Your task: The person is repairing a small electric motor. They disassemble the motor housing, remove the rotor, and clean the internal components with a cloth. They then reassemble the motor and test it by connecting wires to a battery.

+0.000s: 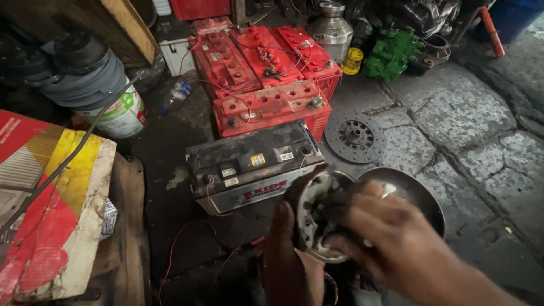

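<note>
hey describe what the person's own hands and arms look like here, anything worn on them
Both are bare: no gloves and no sleeves reach the visible forearms. The left hand looks smeared with dark grime and has what seems to be a thin bangle at the wrist. The right hand is motion-blurred; no ring or watch can be made out on it.

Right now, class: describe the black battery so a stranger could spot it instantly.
Find the cluster of red batteries on the dark floor. Directly in front lies the black battery, just above the left hand. It alone has a dusty black top and pale sides.
</note>
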Action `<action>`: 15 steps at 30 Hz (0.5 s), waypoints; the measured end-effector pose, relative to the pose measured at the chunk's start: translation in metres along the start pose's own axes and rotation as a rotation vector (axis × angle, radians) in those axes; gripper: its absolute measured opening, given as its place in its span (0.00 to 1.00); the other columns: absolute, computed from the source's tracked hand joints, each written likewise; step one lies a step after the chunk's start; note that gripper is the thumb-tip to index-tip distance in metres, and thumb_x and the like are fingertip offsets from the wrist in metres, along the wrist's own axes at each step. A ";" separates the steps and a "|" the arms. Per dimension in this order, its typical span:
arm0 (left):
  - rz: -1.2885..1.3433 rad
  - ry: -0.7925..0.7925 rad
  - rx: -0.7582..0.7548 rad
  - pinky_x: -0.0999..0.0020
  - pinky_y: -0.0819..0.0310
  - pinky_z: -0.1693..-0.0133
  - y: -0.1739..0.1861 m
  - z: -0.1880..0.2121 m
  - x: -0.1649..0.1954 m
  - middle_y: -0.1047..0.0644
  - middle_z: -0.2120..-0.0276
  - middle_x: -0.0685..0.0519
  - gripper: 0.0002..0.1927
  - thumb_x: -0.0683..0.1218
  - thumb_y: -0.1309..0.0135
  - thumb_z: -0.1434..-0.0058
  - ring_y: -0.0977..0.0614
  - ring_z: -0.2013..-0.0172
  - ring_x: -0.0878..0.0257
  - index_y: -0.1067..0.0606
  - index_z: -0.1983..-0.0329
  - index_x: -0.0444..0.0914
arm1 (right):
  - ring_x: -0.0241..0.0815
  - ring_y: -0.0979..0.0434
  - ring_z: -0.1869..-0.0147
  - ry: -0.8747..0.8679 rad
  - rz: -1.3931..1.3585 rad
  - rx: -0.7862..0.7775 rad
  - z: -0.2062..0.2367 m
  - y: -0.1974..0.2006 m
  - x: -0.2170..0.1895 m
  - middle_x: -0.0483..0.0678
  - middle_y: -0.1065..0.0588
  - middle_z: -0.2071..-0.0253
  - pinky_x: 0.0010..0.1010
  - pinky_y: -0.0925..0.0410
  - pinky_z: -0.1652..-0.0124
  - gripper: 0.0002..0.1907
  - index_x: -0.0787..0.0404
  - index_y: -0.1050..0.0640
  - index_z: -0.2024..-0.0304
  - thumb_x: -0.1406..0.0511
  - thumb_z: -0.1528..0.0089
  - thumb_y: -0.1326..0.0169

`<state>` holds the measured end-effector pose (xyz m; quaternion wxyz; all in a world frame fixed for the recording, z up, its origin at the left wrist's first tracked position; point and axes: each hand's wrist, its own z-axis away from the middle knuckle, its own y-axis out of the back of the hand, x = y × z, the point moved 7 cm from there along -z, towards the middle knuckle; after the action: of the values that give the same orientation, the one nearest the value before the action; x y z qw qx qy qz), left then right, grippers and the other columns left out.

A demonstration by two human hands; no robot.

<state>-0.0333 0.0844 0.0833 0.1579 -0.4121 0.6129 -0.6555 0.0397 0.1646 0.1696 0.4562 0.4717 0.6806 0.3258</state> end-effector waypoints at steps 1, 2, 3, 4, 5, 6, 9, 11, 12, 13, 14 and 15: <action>0.006 0.036 -0.001 0.53 0.27 0.46 -0.005 0.002 0.000 0.25 0.42 0.36 0.33 0.59 0.59 0.28 0.22 0.44 0.47 0.32 0.33 0.29 | 0.48 0.19 0.55 -0.003 0.038 -0.050 -0.002 -0.005 -0.003 0.49 0.21 0.57 0.37 0.27 0.55 0.13 0.59 0.22 0.60 0.64 0.45 0.35; 0.012 0.072 -0.002 0.53 0.27 0.48 -0.008 0.004 -0.001 0.24 0.42 0.34 0.34 0.60 0.58 0.29 0.21 0.45 0.46 0.32 0.33 0.29 | 0.50 0.19 0.55 -0.007 0.075 -0.100 -0.003 -0.009 -0.005 0.50 0.21 0.57 0.39 0.26 0.55 0.12 0.59 0.22 0.61 0.66 0.46 0.37; 0.018 0.108 -0.002 0.52 0.27 0.50 -0.011 0.006 -0.002 0.24 0.43 0.33 0.35 0.61 0.57 0.29 0.21 0.46 0.45 0.32 0.34 0.28 | 0.52 0.19 0.53 0.020 0.038 -0.062 -0.005 -0.005 -0.010 0.52 0.22 0.53 0.39 0.26 0.54 0.14 0.60 0.22 0.58 0.65 0.45 0.37; 0.023 0.112 -0.011 0.52 0.27 0.49 -0.014 0.007 -0.001 0.24 0.42 0.34 0.35 0.61 0.57 0.30 0.21 0.46 0.46 0.32 0.34 0.29 | 0.54 0.20 0.50 0.048 0.000 -0.024 -0.007 0.000 -0.015 0.54 0.23 0.49 0.40 0.27 0.53 0.16 0.60 0.23 0.56 0.63 0.45 0.37; 0.026 0.115 -0.020 0.53 0.26 0.47 -0.017 0.008 -0.001 0.23 0.42 0.35 0.35 0.61 0.57 0.32 0.20 0.45 0.46 0.32 0.34 0.30 | 0.56 0.20 0.48 0.078 -0.038 0.014 -0.009 0.005 -0.018 0.56 0.24 0.45 0.40 0.27 0.52 0.18 0.61 0.23 0.54 0.62 0.44 0.37; 0.028 0.117 -0.028 0.53 0.26 0.46 -0.018 0.008 0.000 0.23 0.42 0.35 0.35 0.61 0.57 0.33 0.20 0.45 0.47 0.31 0.34 0.31 | 0.54 0.20 0.49 0.040 -0.042 0.002 -0.010 0.008 -0.016 0.55 0.23 0.45 0.39 0.27 0.53 0.20 0.60 0.22 0.52 0.61 0.45 0.36; 0.013 0.045 0.105 0.52 0.25 0.43 -0.011 0.006 0.004 0.24 0.41 0.39 0.34 0.58 0.55 0.35 0.20 0.43 0.49 0.30 0.35 0.30 | 0.48 0.19 0.50 -0.063 -0.079 -0.028 -0.010 0.018 -0.005 0.50 0.21 0.46 0.36 0.27 0.55 0.25 0.58 0.21 0.48 0.58 0.45 0.34; 0.002 0.004 0.136 0.52 0.26 0.43 -0.008 0.005 0.007 0.24 0.41 0.39 0.32 0.57 0.55 0.34 0.21 0.43 0.50 0.30 0.35 0.30 | 0.46 0.17 0.50 -0.129 -0.123 -0.034 -0.009 0.023 0.005 0.48 0.20 0.48 0.33 0.25 0.54 0.24 0.57 0.22 0.48 0.58 0.45 0.34; -0.003 -0.014 0.152 0.52 0.27 0.43 -0.007 0.005 0.008 0.24 0.41 0.40 0.32 0.56 0.55 0.34 0.21 0.42 0.50 0.30 0.35 0.30 | 0.48 0.18 0.50 -0.127 -0.117 -0.062 -0.009 0.021 0.007 0.48 0.20 0.48 0.34 0.25 0.54 0.25 0.57 0.22 0.47 0.58 0.45 0.34; -0.023 -0.013 0.142 0.52 0.27 0.42 -0.008 0.005 0.009 0.24 0.41 0.40 0.31 0.56 0.56 0.34 0.21 0.42 0.50 0.30 0.35 0.29 | 0.49 0.19 0.50 -0.127 -0.110 -0.089 -0.010 0.019 0.010 0.48 0.20 0.49 0.35 0.26 0.54 0.26 0.58 0.22 0.46 0.59 0.46 0.34; -0.043 -0.012 0.131 0.53 0.28 0.42 -0.009 0.004 0.009 0.23 0.41 0.40 0.31 0.56 0.56 0.33 0.21 0.42 0.50 0.30 0.35 0.29 | 0.51 0.19 0.50 -0.128 -0.103 -0.115 -0.009 0.016 0.012 0.49 0.20 0.49 0.36 0.27 0.54 0.28 0.58 0.22 0.45 0.59 0.46 0.34; -0.064 -0.010 0.119 0.53 0.28 0.41 -0.010 0.005 0.010 0.23 0.41 0.40 0.31 0.55 0.56 0.32 0.21 0.42 0.51 0.30 0.35 0.29 | 0.51 0.20 0.51 -0.119 -0.105 -0.117 -0.010 0.015 0.014 0.49 0.21 0.51 0.37 0.27 0.54 0.28 0.59 0.22 0.44 0.60 0.47 0.34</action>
<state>-0.0333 0.0759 0.0955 0.1644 -0.4247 0.5584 -0.6934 0.0340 0.1824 0.1816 0.5391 0.4262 0.6560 0.3121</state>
